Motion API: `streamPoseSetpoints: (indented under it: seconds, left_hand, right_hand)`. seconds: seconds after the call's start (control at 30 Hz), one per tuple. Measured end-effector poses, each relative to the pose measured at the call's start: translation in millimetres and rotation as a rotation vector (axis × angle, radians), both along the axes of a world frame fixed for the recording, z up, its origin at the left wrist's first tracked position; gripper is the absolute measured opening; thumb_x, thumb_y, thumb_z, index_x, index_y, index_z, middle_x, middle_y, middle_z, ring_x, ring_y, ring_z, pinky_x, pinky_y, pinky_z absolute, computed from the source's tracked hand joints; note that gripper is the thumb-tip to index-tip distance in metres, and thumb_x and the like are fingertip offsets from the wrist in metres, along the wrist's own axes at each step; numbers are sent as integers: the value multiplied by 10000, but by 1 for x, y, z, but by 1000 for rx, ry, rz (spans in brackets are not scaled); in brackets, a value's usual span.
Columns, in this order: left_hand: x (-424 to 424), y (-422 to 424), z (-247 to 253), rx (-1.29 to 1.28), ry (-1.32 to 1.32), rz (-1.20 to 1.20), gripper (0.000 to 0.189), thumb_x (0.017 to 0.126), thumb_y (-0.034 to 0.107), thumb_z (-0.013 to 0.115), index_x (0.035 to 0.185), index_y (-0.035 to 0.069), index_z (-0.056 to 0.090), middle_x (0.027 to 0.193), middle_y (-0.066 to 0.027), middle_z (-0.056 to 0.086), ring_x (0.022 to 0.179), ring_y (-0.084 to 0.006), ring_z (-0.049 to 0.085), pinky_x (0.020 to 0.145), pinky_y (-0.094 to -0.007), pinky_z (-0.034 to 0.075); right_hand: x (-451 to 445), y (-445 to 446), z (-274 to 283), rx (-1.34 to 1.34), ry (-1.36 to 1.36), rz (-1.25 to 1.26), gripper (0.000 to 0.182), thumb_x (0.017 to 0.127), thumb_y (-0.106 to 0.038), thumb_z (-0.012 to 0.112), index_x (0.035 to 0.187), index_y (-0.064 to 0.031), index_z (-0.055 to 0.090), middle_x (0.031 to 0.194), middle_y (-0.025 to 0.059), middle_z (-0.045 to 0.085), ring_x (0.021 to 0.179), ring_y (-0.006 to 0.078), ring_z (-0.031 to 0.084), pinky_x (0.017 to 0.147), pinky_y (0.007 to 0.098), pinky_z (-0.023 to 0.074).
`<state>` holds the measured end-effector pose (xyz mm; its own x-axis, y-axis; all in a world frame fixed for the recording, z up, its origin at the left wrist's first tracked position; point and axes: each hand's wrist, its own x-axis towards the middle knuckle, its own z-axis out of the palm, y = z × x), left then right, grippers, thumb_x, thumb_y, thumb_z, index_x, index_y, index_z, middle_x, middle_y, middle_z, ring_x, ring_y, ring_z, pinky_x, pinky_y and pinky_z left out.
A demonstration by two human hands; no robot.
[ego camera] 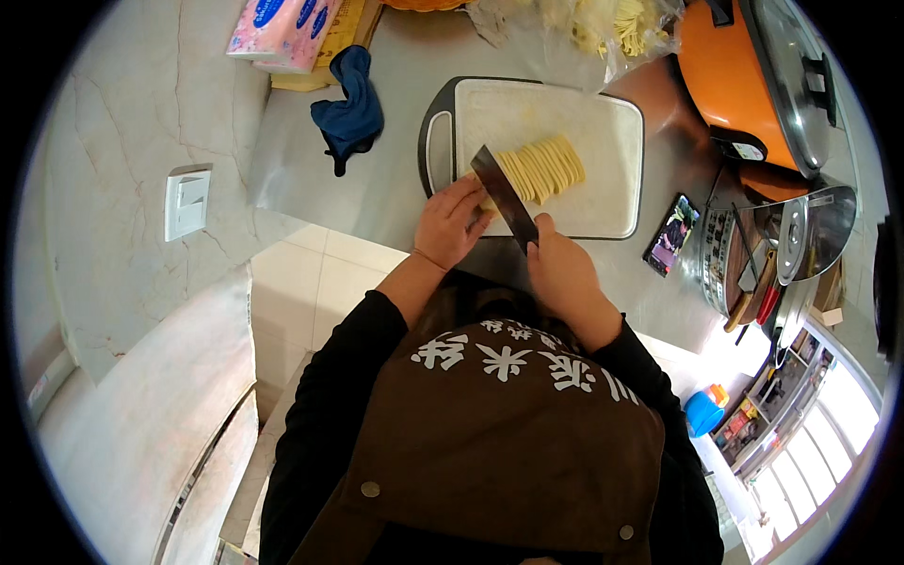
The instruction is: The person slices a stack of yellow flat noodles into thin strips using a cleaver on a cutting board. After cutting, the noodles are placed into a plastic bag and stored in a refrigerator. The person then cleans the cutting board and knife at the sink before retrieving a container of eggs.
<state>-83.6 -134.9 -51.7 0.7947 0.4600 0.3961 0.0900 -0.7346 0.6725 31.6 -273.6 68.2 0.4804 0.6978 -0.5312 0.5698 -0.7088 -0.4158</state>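
Observation:
My right hand [565, 272] grips a cleaver [505, 194], whose dark blade slants up and left across the cutting board [607, 205]. To the right of the blade lies a row of thin pale yellow strips [547, 168], which look like cut dough or tofu sheet. My left hand [452, 219] presses near the board's left end, its fingertips close to the blade on an uncut pale piece [489, 205]. The hand and blade hide most of that piece. The board is white with a dark rim and a handle slot on its left.
A blue cloth [353, 106] lies left of the board, below tissue packs [282, 32]. Clear plastic bags of yellow strips [621, 32] sit behind it. To the right are an orange electric pot [741, 78], a phone [671, 234] with a lit screen and a metal container [720, 261] of utensils.

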Motion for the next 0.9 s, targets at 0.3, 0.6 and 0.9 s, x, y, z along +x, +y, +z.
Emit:
streamPoseSetpoints:
  seconds: [0.3, 0.6, 0.9]
  left_hand:
    - [3, 0, 3, -51, -5, -17, 328, 696, 71, 716, 1006, 20, 621, 1112, -113, 597, 1010, -300, 579, 844, -372, 466]
    - [-3, 0, 0, -46, -7, 39, 261, 744, 122, 691, 983, 51, 613, 1104, -84, 590, 1017, -268, 574, 840, -368, 445]
    - [-1, 0, 0, -5, -17, 48, 278, 719, 107, 710, 973, 47, 616, 1090, -70, 599, 1028, -254, 580, 833, -362, 453]
  right_hand:
    - [-4, 41, -43, 113, -73, -82, 266, 888, -161, 493, 1090, -16, 400, 745, 254, 598, 759, 434, 595, 656, 522, 457]
    - [0, -5, 4, 111, -57, -43, 224, 878, -153, 498, 1035, -31, 394, 736, 227, 604, 703, 419, 595, 626, 512, 462]
    - [-7, 1, -2, -7, 10, -41, 265, 876, -135, 508, 1086, -25, 389, 744, 234, 601, 709, 424, 588, 635, 516, 450]
